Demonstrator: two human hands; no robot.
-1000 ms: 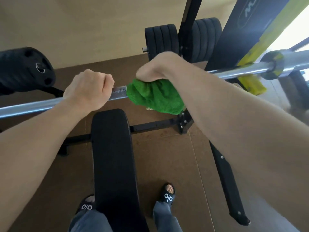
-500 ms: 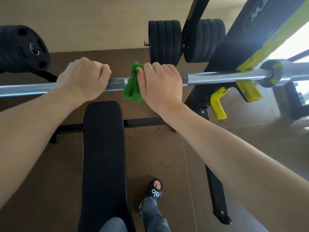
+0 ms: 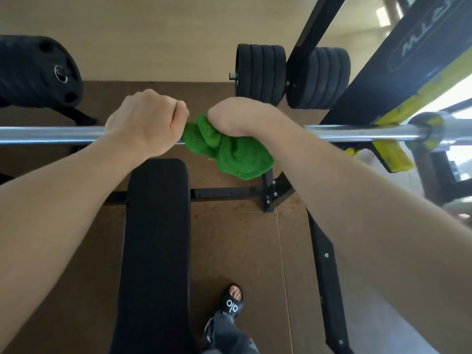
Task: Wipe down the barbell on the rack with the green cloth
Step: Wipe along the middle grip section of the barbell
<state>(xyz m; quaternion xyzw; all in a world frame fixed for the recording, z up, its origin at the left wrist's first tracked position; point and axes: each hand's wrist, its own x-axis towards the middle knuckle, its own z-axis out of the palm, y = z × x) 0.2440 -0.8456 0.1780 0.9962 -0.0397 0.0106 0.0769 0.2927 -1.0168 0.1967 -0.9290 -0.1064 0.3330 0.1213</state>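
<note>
A silver barbell (image 3: 357, 132) runs left to right across the view, resting on the rack's yellow hooks (image 3: 390, 157) at the right. My left hand (image 3: 145, 121) grips the bar in a fist near its middle. Right beside it, my right hand (image 3: 235, 116) is curled over the bar, gripping the green cloth (image 3: 229, 152) bunched around the bar. A loose fold of cloth hangs below the bar under my right wrist. My right fingers are hidden behind the bar.
A black bench (image 3: 155, 238) stands under the bar, running toward me. Black weight plates (image 3: 263, 72) hang on pegs at the back, another plate (image 3: 38, 72) at the far left. The black and yellow rack upright (image 3: 408, 60) rises at right. My sandalled foot (image 3: 231, 302) is on the brown floor.
Half a second ago my right hand lay over the bar with little cloth showing; now it has rolled forward and the cloth hangs below, close against my left hand.
</note>
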